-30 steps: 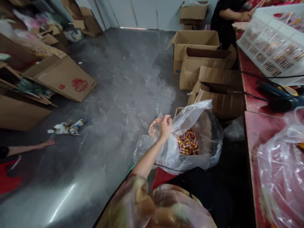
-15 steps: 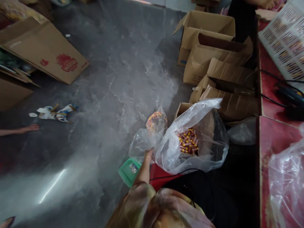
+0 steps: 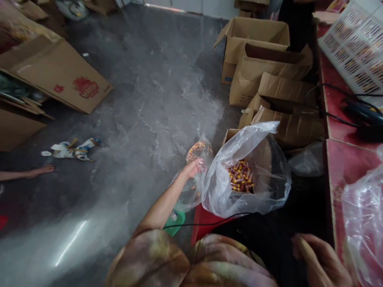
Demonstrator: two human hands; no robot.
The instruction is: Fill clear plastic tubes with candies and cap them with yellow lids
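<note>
Go softly with your left hand (image 3: pixel 196 167) at the clear plastic bag (image 3: pixel 188 197) of small orange pieces (image 3: pixel 198 148) beside the big cloudy plastic bag (image 3: pixel 217 195); I can't tell if that hand or your right hand (image 3: pixel 323 259) grips anything.

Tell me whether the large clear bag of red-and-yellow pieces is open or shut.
Open: the large clear bag has its mouth spread wide, and the red-and-yellow pieces show inside.

Loose top (image 3: pixel 233 263) w/ yel., brn & mauve blotches — L slv (image 3: pixel 152 255) short, wide.
</note>
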